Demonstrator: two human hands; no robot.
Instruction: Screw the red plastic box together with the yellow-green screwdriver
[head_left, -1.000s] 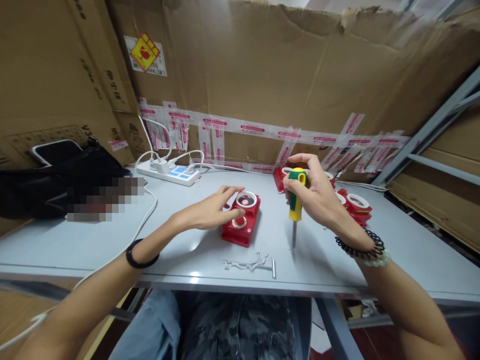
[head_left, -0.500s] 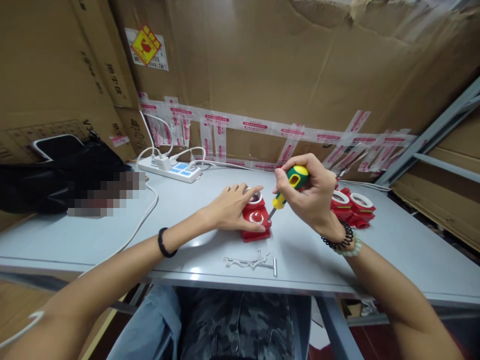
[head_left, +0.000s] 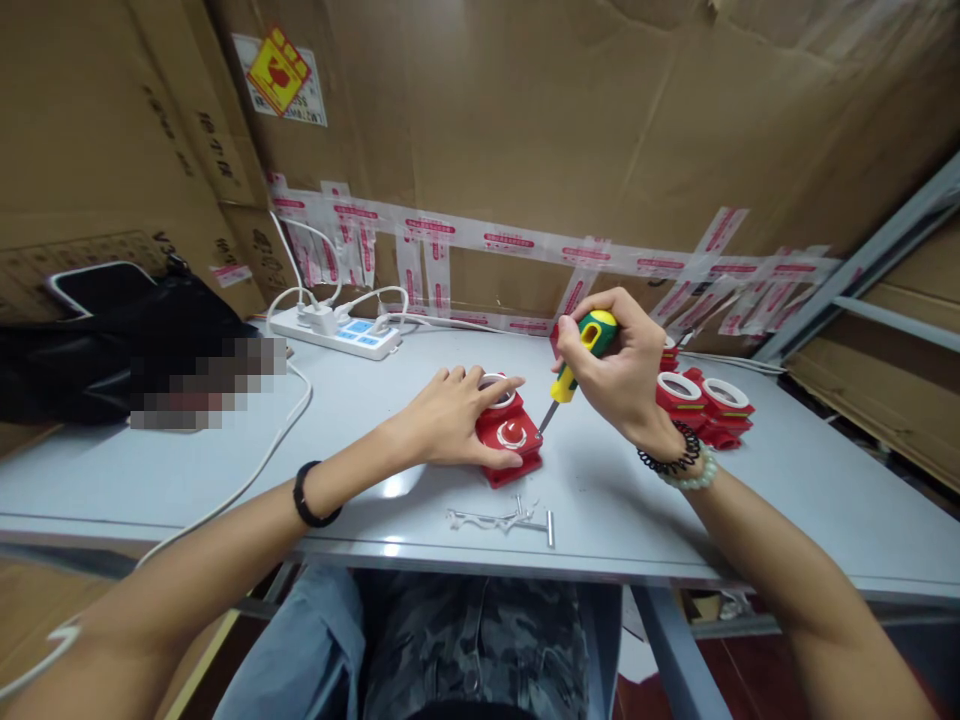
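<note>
My left hand (head_left: 456, 418) grips a red plastic housing (head_left: 528, 462) from its left side, thumb at the near edge and fingers by the far end. A white-rimmed round opening is at the housing's far end, with a red dome in a white ring nearer me. My right hand (head_left: 624, 370) is wrapped around the yellow and green handle of a screwdriver (head_left: 566, 384). Its shaft slants down to the left, and the tip meets a small screw at the housing's right corner. Closer to the front edge lies a metal T-shaped tool (head_left: 550, 528) beside whitish scraps.
More red housings (head_left: 705, 405) with white rings stand to the right, beyond my right wrist. A white power strip (head_left: 337, 332) with plugged-in cables sits at the back left. A black bag (head_left: 202, 320) and a phone (head_left: 105, 288) are at far left. Cardboard (head_left: 510, 120) walls the back.
The red housing has turned slightly under my left hand. The screwdriver stays on the same corner, its handle now a little more tilted. The view has shifted slightly.
</note>
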